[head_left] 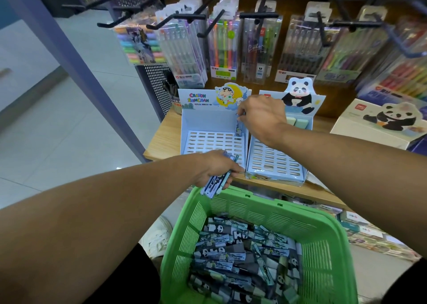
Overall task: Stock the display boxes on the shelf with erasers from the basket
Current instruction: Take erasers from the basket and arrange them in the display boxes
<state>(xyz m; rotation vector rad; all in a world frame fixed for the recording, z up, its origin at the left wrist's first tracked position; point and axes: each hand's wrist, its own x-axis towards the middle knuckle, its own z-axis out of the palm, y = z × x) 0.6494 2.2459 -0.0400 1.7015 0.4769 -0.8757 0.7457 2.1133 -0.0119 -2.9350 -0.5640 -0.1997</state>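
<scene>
Two light-blue display boxes stand on the wooden shelf: a Crayon Shin-chan box (213, 124) on the left and a panda box (276, 158) on the right, each with a slotted tray. My left hand (217, 168) grips a bundle of blue-sleeved erasers (213, 184) over the basket's far rim. My right hand (262, 116) pinches one eraser (238, 129) standing upright in the back right corner of the Shin-chan box. The green plastic basket (323, 241) below holds several erasers (245, 257) in panda and blue sleeves. Two pale green erasers (297, 122) sit at the back of the panda box.
Packs of coloured pens (223, 49) hang on black hooks above the shelf. A white panda carton (379, 121) lies on the shelf to the right. A perforated black panel (157, 84) and a purple post (76, 65) stand to the left. More stock sits on a lower shelf (374, 236).
</scene>
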